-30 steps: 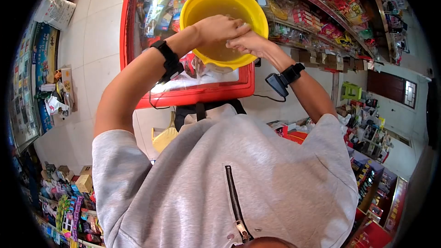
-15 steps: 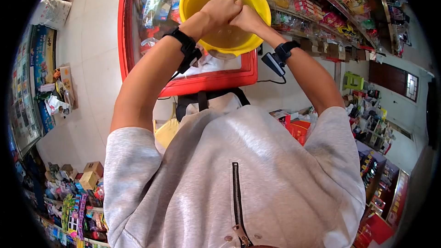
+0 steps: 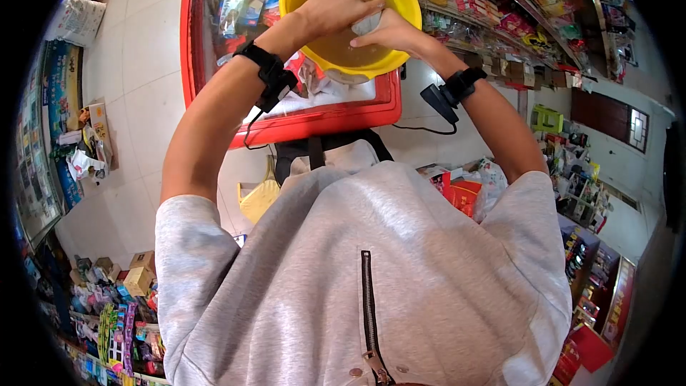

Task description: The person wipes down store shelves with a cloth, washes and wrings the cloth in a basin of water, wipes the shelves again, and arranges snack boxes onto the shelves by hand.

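Over a yellow basin (image 3: 407, 11) of cloudy water, my two hands meet. Between them shows a small greyish-white wad (image 3: 366, 23) that looks like wet cloth. My left hand (image 3: 337, 10) lies across its upper side, fingers bent together and tips touching it. From the right, my right hand (image 3: 391, 31) grips the wad, its thumb stretched toward the left below it. Part of the wad is hidden by my fingers. The basin stands on a red-framed glass-topped case (image 3: 321, 125).
Colourful packets (image 3: 246, 0) lie under the case's glass. Shelves of packaged goods (image 3: 493, 14) run along the right. A yellow stool or chair seat (image 3: 261, 200) is by my legs. Red bags (image 3: 464, 196) stand on the floor to the right. A cable (image 3: 421, 129) trails from my right wrist device.
My hands were clasped tightly together; now they have loosened and the pale wad shows between them. My right thumb has spread out, and both forearms have moved slightly outward.
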Available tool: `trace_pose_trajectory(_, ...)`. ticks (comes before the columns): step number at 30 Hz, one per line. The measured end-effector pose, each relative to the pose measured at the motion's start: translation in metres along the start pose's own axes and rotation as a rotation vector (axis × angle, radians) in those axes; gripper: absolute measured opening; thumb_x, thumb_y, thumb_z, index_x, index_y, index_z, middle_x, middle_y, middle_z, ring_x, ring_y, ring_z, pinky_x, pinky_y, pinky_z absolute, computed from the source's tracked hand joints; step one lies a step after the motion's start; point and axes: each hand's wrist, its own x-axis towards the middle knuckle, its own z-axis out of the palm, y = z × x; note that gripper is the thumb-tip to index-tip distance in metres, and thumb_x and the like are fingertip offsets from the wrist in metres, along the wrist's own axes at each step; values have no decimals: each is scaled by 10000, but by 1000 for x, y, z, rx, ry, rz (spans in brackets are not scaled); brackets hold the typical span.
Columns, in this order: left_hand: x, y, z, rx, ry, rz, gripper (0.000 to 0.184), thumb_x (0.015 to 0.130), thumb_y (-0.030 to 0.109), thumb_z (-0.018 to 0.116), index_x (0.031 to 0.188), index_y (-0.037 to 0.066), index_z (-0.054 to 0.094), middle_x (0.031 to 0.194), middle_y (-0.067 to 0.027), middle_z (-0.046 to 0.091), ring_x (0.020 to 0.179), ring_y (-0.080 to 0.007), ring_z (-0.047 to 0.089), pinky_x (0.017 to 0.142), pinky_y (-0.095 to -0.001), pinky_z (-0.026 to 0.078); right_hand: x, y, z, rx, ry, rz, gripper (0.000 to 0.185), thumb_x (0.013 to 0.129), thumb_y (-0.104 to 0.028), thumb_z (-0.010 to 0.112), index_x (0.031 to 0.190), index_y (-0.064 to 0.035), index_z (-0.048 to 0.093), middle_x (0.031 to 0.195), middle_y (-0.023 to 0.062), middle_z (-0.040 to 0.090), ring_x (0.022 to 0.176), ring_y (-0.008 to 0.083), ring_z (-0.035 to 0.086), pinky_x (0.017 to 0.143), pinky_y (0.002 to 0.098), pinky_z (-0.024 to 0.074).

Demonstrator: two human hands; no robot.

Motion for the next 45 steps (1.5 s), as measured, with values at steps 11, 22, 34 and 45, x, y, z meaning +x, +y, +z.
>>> trace_pose_trajectory(11,8,15,19,-31,70,-78,526,827,120,612,1330,68,470,1061,-208,657,914,-403,665,781,-480,555,22,33,-9,-40,-43,142,412,781,-196,718,1117,28,636,964,150,684,880,239,635,776,359,500)
trace_pose_trajectory(22,40,32,11,77,-110,-460,323,763,132,722,1066,71,629,974,-185,706,919,-367,686,794,-452,559,30,34,-14,-494,274,-186,313,777,-196,654,912,85,683,890,336,648,888,479,651,764,486,539)
trace_pose_trajectory(34,83,74,12,168,-200,-723,397,748,107,720,1128,85,606,1026,-201,687,991,-354,658,809,-450,531,32,78,-45,-562,309,-437,313,780,-189,670,1002,29,702,998,291,675,936,436,673,814,494,541)
trace_pose_trajectory(45,78,61,18,221,35,-680,182,685,67,710,867,68,694,850,-193,689,846,-362,670,693,-416,526,27,59,-61,11,384,-626,337,987,-221,381,1042,10,621,1079,253,655,1012,360,624,869,433,488)
